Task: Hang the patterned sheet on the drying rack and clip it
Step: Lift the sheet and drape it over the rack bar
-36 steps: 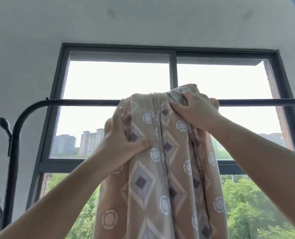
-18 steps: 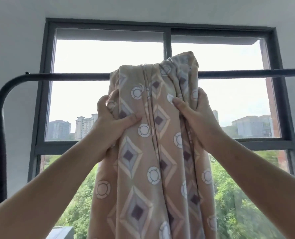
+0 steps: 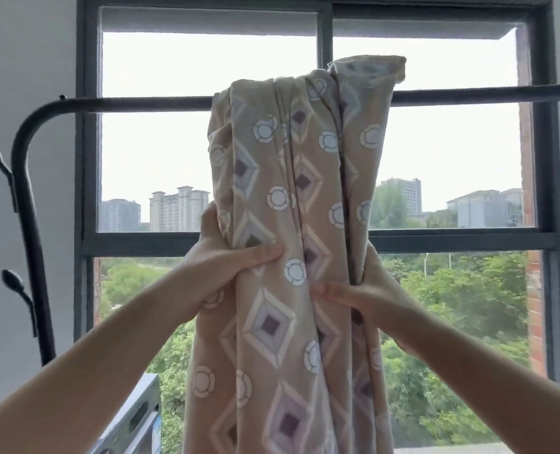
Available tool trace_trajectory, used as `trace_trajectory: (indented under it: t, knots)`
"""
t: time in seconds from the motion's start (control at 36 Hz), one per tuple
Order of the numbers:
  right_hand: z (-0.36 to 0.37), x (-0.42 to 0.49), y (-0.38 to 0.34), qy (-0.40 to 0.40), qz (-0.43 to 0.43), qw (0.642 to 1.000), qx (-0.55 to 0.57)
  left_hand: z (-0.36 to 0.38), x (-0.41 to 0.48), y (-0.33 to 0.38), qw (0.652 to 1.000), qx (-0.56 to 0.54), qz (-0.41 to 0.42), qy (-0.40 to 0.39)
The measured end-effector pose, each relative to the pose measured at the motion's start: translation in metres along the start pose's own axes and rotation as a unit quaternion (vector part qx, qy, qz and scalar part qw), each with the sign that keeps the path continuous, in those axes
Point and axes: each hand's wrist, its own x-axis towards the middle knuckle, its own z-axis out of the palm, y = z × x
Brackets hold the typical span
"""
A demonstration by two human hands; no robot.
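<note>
I see the beige cotton sheet with diamond and ring pattern (image 3: 282,191) lying over the black metal top bar of the drying rack (image 3: 141,103). It is gathered into narrow folds. Its top fold stands a little above the bar, and the rest hangs straight down below the bar and leaves the view at the bottom.

My left hand (image 3: 219,273) grips the left side of the hanging sheet, well below the bar. The thumb lies across the front and the fingers go behind the cloth. My right hand (image 3: 367,293) grips the right side, slightly lower than the left one, with the thumb pressed on the front and the fingers wrapped around the folds.

Behind the bar is a dark-framed window (image 3: 452,240). Far below the bar, to the left of the sheet, stands a grey plastic crate with slots in its wall (image 3: 134,417). I see only its corner, so I cannot tell what is inside.
</note>
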Motion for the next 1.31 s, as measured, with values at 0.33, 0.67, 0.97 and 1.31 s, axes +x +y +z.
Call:
trace_trajectory:
  t: [0.33, 0.67, 0.97, 1.31]
  knots:
    - [-0.008, -0.006, 0.017, 0.089, 0.060, 0.992, -0.061, 0.001, -0.004, -0.013, 0.996, 0.088, 0.014, 0.025]
    - [-0.039, 0.063, -0.076, 0.150, -0.089, 0.984, -0.028, -0.009, 0.054, 0.080, 0.970, 0.119, 0.195, 0.085]
    - [-0.056, 0.136, -0.121, 0.161, -0.151, 0.964, -0.151, -0.016, 0.131, 0.126, 0.958, 0.224, 0.178, 0.015]
    - [-0.058, 0.204, -0.148, 0.238, -0.141, 0.862, -0.424, -0.021, 0.190, 0.143, 0.851, 0.492, 0.128, 0.131]
